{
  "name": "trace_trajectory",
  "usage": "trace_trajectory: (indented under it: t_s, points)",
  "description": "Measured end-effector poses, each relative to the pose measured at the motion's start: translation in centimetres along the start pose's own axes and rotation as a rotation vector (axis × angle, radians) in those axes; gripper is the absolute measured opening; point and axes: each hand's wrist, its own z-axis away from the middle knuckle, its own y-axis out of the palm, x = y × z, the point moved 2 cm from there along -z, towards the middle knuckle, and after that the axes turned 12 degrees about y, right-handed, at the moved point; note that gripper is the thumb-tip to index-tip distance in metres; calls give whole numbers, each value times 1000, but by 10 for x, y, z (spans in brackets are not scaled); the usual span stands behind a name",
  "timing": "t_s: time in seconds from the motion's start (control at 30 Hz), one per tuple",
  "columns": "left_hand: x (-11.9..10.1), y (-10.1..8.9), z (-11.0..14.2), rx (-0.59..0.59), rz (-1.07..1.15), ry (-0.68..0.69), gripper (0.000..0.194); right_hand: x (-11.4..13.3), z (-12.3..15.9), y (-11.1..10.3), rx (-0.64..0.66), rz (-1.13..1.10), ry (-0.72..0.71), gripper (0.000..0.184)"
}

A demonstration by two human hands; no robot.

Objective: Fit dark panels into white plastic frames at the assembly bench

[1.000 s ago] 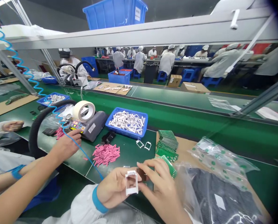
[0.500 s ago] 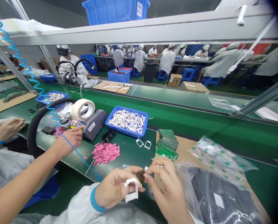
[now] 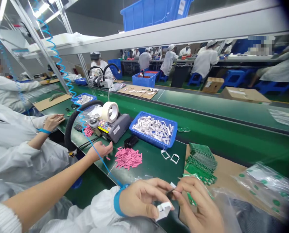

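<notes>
My left hand, with a blue band at the wrist, holds a small white plastic frame between thumb and fingers. The frame is tilted and seen nearly edge-on. Close beside it, my right hand pinches a small thin dark piece whose exact kind I cannot make out. Fingertips of both hands meet at this piece, and a white tab shows above it. Green circuit boards lie just beyond my right hand. Two more white frames rest on the green bench.
A blue tray of white frames stands behind a pile of pink strips. A co-worker's hand hovers by a grey machine carrying a tape roll. Plastic bags lie right. A coiled blue hose hangs left.
The view has swung left, so the bench appears farther right. My left hand has turned the white frame from face-on to nearly edge-on. The co-worker's hand has left the machine's buttons and dropped lower.
</notes>
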Motion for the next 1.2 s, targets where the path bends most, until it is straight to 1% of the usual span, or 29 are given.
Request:
trace_trajectory:
  t_s: [0.1,0.17,0.23,0.3,0.4,0.47,0.57,0.63,0.7,0.73,0.77,0.83,0.87,0.9,0.93,1.0,1.03,1.07,1.13,1.2]
  points:
    - [4,-4,3,11,-40,21,34,-2,0,6,47,-1,19,11]
    - [9,-7,5,-23,-54,-3,35,-2,0,11,50,7,4,11]
    - [14,-10,7,-122,-21,-25,36,0,2,15,52,14,-16,11]
    - [16,-14,8,-234,63,-25,37,2,4,17,59,-16,-14,11]
    - [10,-22,5,-336,194,18,38,3,9,23,115,-167,88,14]
    - [4,-31,4,-393,213,65,37,-2,15,36,194,-214,179,17]
    - [-3,-43,6,-451,199,106,34,-19,27,70,338,-110,238,16]
    - [-4,-44,7,-440,199,106,33,-31,33,91,351,-38,236,19]
    - [-4,-40,8,-400,207,104,33,-38,33,100,312,-8,230,20]
    - [-4,-37,8,-373,210,106,33,-39,31,98,289,-7,221,18]
    - [-4,-33,8,-347,212,107,33,-38,28,91,262,-15,212,15]
    - [-5,-26,8,-291,207,105,33,-30,17,66,182,-51,188,11]
    - [-5,-23,8,-267,201,101,33,-24,12,50,125,-67,159,13]
    - [-5,-20,8,-246,192,94,33,-17,6,35,68,-76,105,15]
    - [-4,-18,8,-227,178,86,33,-8,1,21,14,-60,5,20]
    - [-3,-14,8,-193,138,63,32,9,-5,3,-37,50,-198,31]
    - [-2,-13,7,-179,117,48,31,16,-8,-1,-47,115,-277,34]
    - [-1,-12,7,-165,97,37,31,21,-10,-3,-51,171,-323,35]
    - [1,-11,7,-154,77,22,31,28,-12,-2,-74,231,-355,28]
    - [3,-9,7,-161,70,14,33,32,-14,0,-103,242,-348,21]
